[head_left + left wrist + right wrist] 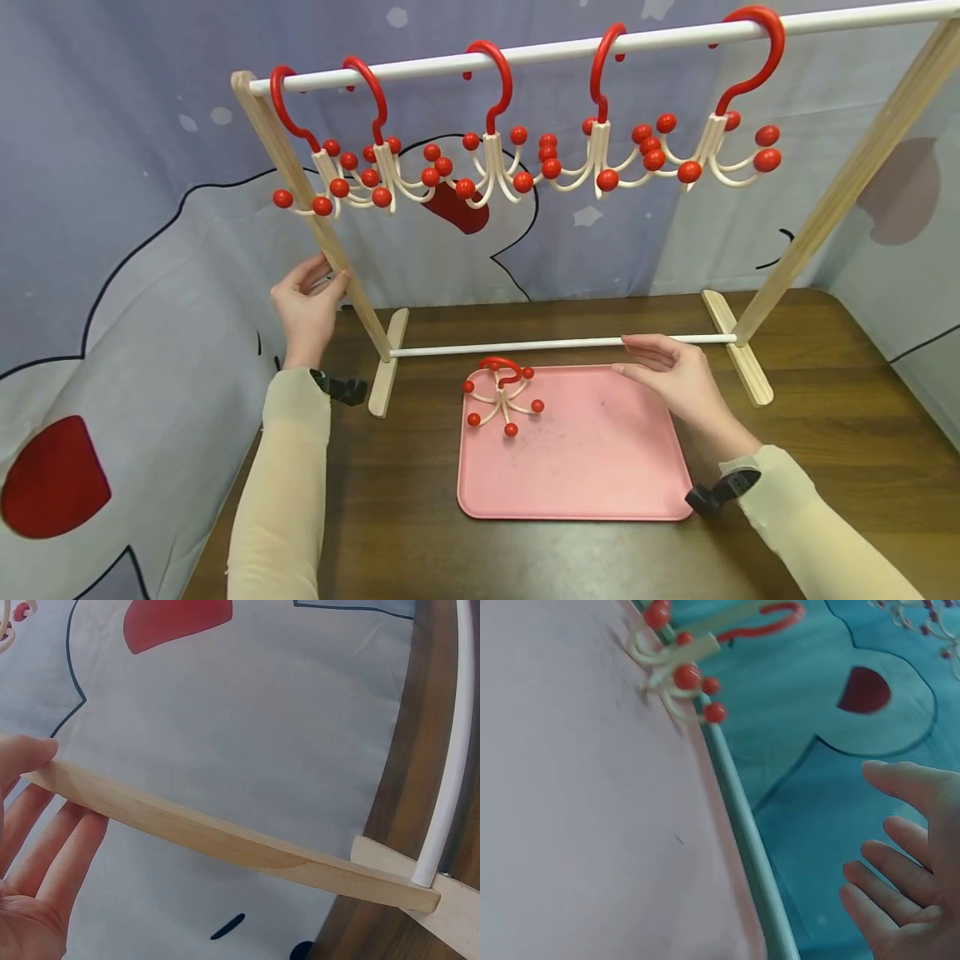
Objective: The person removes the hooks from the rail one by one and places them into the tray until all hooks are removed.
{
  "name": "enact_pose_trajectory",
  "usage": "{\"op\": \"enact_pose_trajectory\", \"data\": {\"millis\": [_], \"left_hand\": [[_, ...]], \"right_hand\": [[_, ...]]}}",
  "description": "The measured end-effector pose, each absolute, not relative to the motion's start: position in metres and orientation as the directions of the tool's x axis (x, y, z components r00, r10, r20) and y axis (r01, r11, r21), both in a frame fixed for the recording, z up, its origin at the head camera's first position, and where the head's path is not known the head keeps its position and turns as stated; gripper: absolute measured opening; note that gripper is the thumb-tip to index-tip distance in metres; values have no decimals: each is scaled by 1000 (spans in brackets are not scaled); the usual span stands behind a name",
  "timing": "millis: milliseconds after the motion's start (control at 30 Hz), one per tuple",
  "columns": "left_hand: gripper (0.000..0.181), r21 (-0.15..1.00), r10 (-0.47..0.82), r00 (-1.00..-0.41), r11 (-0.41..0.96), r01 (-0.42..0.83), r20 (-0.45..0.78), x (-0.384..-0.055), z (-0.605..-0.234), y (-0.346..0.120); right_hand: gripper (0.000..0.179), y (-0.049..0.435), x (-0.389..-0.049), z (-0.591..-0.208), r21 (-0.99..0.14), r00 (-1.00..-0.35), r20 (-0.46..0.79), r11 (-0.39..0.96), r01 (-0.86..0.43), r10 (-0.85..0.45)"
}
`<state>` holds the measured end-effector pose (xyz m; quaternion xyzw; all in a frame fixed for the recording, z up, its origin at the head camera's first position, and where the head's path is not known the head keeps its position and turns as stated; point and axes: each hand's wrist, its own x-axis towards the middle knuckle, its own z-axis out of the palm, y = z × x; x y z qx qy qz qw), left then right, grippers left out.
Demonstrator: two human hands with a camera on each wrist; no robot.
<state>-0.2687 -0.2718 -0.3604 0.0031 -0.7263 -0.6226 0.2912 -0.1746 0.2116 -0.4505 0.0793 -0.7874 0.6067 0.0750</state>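
Note:
My left hand (309,302) holds the wooden left post (225,836) of a rack, its thumb on one side and fingers on the other. My right hand (675,377), fingers loosely extended and holding nothing, hovers over the far right part of a pink tray (585,467). On the tray's left side stands a cream hanger (501,402) with a red hook and red-tipped curved arms, also visible in the right wrist view. Several matching hangers, among them a middle one (491,162), hang by red hooks from the rack's white top bar (547,53).
A thin white lower bar (510,346) joins the posts behind the tray. The right post (840,192) stands on a wooden foot (738,350). Patterned curtains (150,275) surround the brown wooden table (405,517) at the back and sides.

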Motion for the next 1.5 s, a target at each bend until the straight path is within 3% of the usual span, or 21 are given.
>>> {"op": "enact_pose_trajectory", "data": {"millis": [467,567,833,1100,1500], "left_hand": [[41,901,-356,-830,232,367,429,-268,-363,-272],[41,899,-351,-829,225,376,435,-269,-364,-273],[40,898,-350,-831,244,366,433,-268,-365,-272],[42,902,-347,-838,248,352,422,-267,-366,-272],[42,910,-364,-835,214,356,413,-268,-361,-272]], "right_hand": [[47,256,-168,-378,-909,-918,345,311,-276,196],[47,262,-167,-355,-910,-897,379,266,-318,227],[49,275,-170,-296,-877,-832,450,-16,-480,326],[45,277,-176,-242,-803,-754,534,-50,-594,382],[48,267,-209,-192,-847,-809,490,-43,-530,323]]}}
